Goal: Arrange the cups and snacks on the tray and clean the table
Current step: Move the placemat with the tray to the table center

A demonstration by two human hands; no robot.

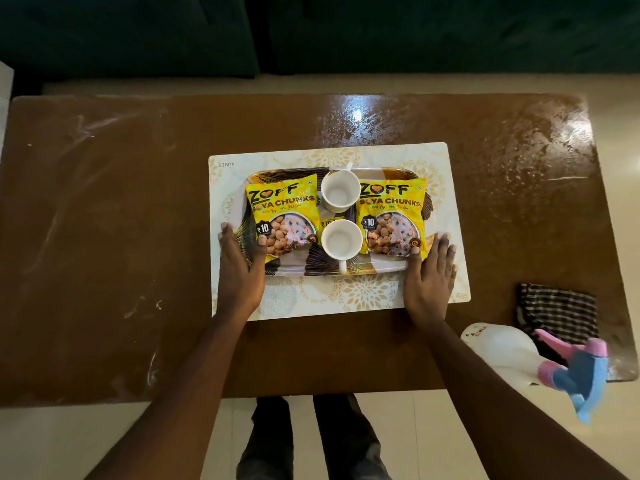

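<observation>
A patterned tray (349, 268) sits on a white floral placemat (346, 299) in the middle of the brown table (121, 237). On the tray lie two yellow soya chunks packets, one at the left (282, 209) and one at the right (391, 213). Two empty white cups stand between them, a far cup (339, 190) and a near cup (342, 239), and a third small yellow packet (327, 223) peeks out under them. My left hand (240, 268) rests flat at the tray's left end, thumb on the left packet. My right hand (429, 271) rests flat at the right end, thumb on the right packet.
A white spray bottle (509, 351) with a pink and blue trigger lies at the table's near right corner. A striped cloth (557, 310) lies just behind it. The table's right half glistens wet. A dark sofa (311, 29) stands beyond the far edge.
</observation>
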